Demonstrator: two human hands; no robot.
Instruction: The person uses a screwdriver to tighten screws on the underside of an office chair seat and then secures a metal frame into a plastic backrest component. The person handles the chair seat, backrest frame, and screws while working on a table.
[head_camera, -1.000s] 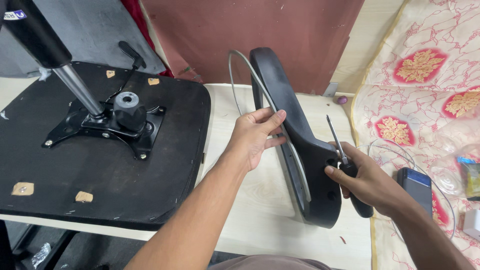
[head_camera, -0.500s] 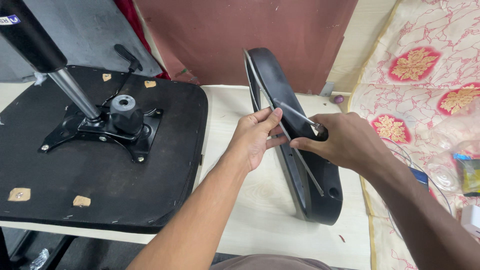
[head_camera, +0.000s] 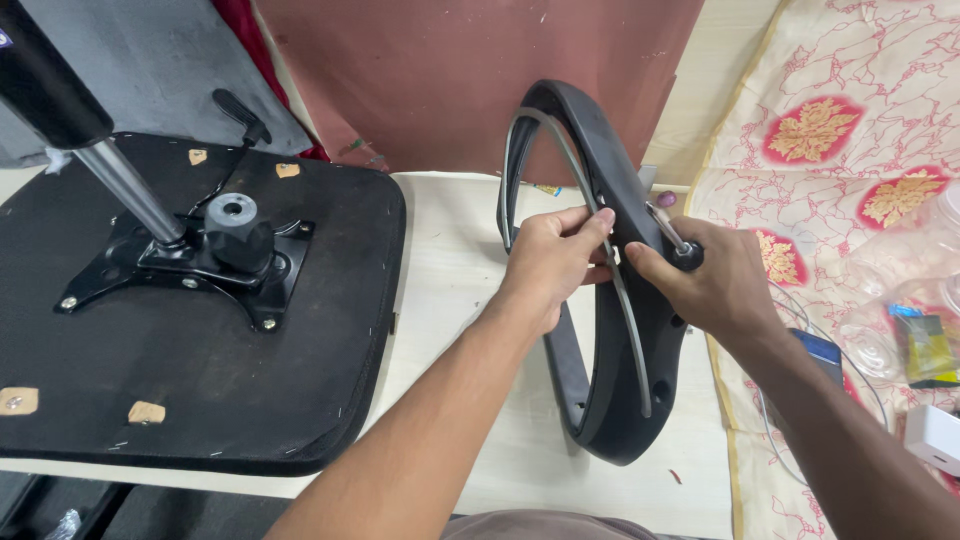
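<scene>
We are now steadying the black armrest with our left hand; our right hand has brought the screwdriver up, gripping it against the armrest's side.

Left hand grips the black curved armrest standing on edge on the pale table, right hand clutching a screwdriver against it. Upturned chair seat lies left, metal base plate bolted on.

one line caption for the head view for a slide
Left hand steadies a curved black plastic armrest; right hand holds a black-handled screwdriver against it.
</scene>
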